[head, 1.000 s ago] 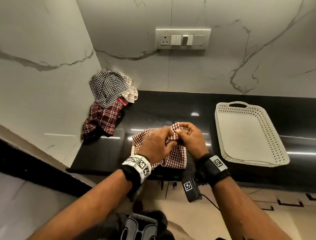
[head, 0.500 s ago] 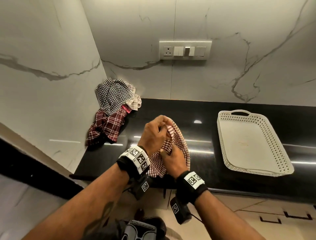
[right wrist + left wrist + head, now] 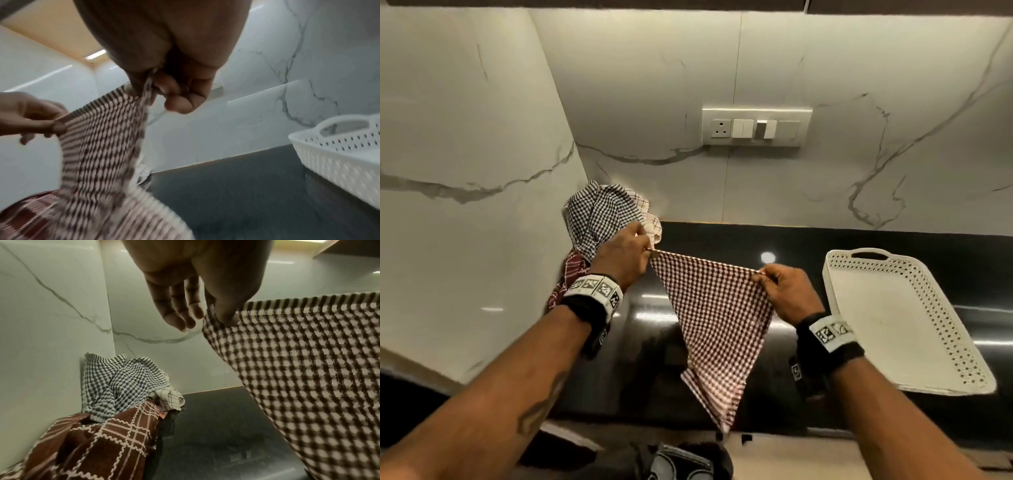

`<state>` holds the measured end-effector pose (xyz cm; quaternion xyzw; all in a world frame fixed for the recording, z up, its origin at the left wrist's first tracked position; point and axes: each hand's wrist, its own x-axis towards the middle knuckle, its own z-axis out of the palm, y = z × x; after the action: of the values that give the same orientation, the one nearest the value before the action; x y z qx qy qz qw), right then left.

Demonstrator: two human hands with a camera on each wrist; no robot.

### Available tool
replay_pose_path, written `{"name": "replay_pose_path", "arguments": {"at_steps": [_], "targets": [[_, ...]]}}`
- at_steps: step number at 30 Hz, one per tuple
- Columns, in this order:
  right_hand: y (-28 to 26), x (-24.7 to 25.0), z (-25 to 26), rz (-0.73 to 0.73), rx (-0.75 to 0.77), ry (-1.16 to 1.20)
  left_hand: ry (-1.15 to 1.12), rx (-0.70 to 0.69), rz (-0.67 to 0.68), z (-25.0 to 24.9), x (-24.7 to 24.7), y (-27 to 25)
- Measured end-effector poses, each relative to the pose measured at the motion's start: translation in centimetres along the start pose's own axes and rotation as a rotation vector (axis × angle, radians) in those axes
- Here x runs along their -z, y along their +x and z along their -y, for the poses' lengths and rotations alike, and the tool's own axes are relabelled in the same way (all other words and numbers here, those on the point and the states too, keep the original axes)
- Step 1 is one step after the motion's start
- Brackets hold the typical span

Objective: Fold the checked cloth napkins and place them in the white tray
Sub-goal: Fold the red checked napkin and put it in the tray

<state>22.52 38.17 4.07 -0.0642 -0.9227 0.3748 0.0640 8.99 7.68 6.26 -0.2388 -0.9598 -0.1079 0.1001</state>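
Currently my left hand (image 3: 619, 258) and right hand (image 3: 786, 291) each pinch a corner of the red-and-white checked cloth napkin (image 3: 717, 325); I should keep its top edge taut, then lower it flat onto the black counter (image 3: 722, 240).

From head height we look down on the counter (image 3: 722, 240); our wrist views sit close under each palm, both facing the marble wall (image 3: 185, 361).

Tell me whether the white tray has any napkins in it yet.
Empty. The white tray shows only bare floor; the red checked napkin hangs between both hands.
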Motion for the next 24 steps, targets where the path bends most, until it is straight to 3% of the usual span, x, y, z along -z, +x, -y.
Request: {"name": "replay_pose_path", "arguments": {"at_steps": [5,7,12,16,19,24], "targets": [[10.1,3.6,0.2,-0.028,-0.079,-0.212,-0.083,0.013,0.004,1.7,1.2,8.6],[12.4,6.0,2.3,-0.101,-0.062,-0.231,-0.111,0.009,-0.002,1.8,2.9,11.7],[13.6,12.9,9.0,-0.437,0.220,-0.094,-0.320,-0.016,-0.252,1.3,11.0,16.0],[11.9,16.4,11.4,-0.555,0.332,0.030,-0.554,-0.072,-0.451,0.0,16.5,14.5],[9.4,17.2,11.9,-0.585,0.360,0.090,-0.558,-0.073,-0.572,-1.5,17.5,10.7],[4.4,13.8,7.7,-0.412,0.330,0.227,-0.473,-0.096,-0.555,-2.7,13.5,2.1]]}}
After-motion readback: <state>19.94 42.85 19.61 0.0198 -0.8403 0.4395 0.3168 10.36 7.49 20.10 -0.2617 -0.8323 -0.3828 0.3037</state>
